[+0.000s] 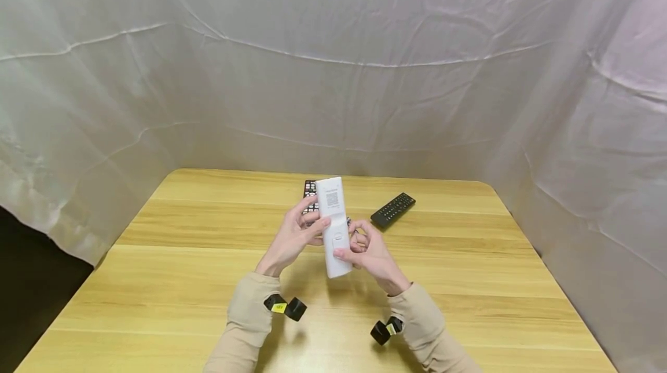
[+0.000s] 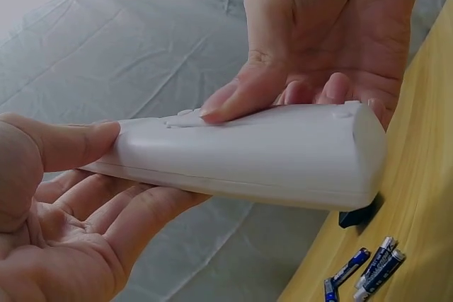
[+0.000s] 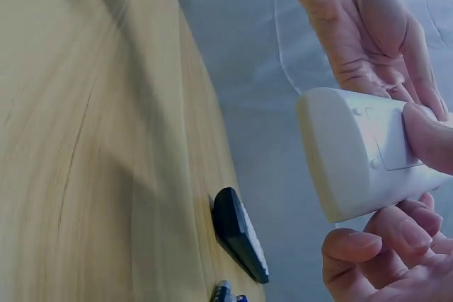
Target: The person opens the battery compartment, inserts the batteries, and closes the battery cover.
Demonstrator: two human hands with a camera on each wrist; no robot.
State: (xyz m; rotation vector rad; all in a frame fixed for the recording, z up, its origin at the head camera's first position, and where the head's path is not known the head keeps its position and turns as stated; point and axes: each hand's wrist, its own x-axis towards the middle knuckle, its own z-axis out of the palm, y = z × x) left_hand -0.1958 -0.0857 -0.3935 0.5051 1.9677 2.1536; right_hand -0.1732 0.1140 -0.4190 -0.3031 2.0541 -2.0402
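A white remote control is held above the table, back side up, showing a printed code and a battery cover. Its far end leans away. My left hand grips the remote's left side, thumb on the back and fingers underneath. From the right, my right hand holds the lower part, its thumb pressing on the battery cover and its curled fingers at the side and below. In the left wrist view the cover sits on the remote. The remote's button face is hidden.
A black remote control lies on the wooden table to the right. Another dark remote with light buttons is partly hidden behind the white one. Several loose batteries lie on the table. Grey curtains surround the table.
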